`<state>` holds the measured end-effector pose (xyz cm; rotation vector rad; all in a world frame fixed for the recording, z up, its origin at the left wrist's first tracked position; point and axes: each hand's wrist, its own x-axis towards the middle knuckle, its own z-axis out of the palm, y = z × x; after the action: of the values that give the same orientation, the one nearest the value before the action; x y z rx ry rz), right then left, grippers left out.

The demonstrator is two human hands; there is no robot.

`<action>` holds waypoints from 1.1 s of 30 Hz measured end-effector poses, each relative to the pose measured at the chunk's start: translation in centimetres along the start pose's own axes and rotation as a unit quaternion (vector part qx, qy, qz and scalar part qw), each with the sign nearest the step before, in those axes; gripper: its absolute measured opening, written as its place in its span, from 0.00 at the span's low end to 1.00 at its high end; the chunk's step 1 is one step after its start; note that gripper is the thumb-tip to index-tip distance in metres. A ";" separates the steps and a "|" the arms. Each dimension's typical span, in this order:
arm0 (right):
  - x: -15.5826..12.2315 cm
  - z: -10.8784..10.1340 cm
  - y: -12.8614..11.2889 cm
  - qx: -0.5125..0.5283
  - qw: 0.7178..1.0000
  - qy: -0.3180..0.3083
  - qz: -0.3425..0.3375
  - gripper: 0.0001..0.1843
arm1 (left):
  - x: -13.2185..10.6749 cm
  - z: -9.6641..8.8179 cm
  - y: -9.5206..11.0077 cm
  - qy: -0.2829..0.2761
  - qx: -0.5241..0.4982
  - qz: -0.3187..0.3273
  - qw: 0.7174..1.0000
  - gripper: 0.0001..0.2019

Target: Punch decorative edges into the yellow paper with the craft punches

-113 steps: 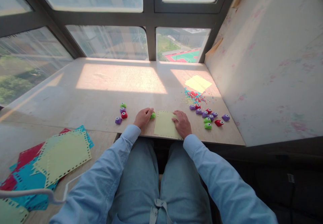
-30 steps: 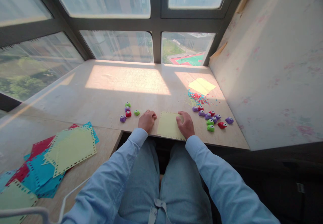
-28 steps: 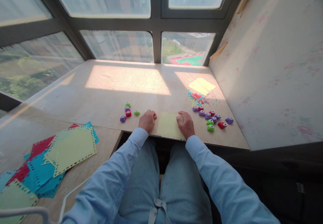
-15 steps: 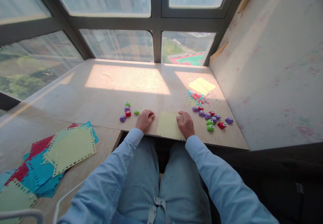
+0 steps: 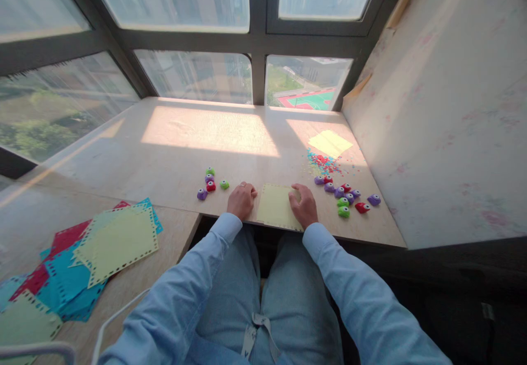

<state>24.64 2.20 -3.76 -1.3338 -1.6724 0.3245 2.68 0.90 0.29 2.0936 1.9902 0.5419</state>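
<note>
A pale yellow sheet (image 5: 276, 207) with punched holes along its edges lies at the near edge of the ledge. My right hand (image 5: 304, 206) rests on its right side, fingers bent and pressing down near the top corner. My left hand (image 5: 242, 200) sits curled at the sheet's left edge, knuckles up, with nothing visible in it. A small green punch (image 5: 224, 184) lies just left of that hand. Beside it is a cluster of little punches (image 5: 209, 181) in green, purple and red.
Several more small punches (image 5: 345, 196) lie right of my right hand, below scattered confetti (image 5: 323, 162) and another yellow sheet (image 5: 330, 143). A pile of punched coloured sheets (image 5: 102, 244) lies on the lower surface at left. A wall panel (image 5: 444, 107) closes the right side; windows stand behind.
The green punch that my left hand held 3.8 s ago now lies beside the left cluster. My left hand shifted slightly left, then back to the sheet's edge. My right hand has stayed put.
</note>
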 end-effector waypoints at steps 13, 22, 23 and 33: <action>0.0 0.0 0.0 -0.001 1.000 0.003 -0.005 0.13 | 1.8 -0.6 0.0 -0.050 -0.054 0.004 0.997 0.05; -0.1 -0.3 -0.3 0.008 1.000 0.001 0.011 0.13 | 2.6 -0.8 -1.3 -0.096 -0.085 0.052 0.990 0.08; -0.1 -0.3 -0.4 0.008 1.000 -0.001 0.012 0.13 | 2.6 -0.7 -1.5 -0.095 -0.092 0.055 0.990 0.09; -0.1 -0.6 -0.5 0.030 0.999 0.000 0.029 0.14 | 1.9 -0.8 -0.6 -0.069 -0.079 0.037 0.994 0.06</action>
<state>24.83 1.70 -3.17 -1.3395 -1.6142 0.4042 1.82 2.74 1.01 2.0548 1.7421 0.5340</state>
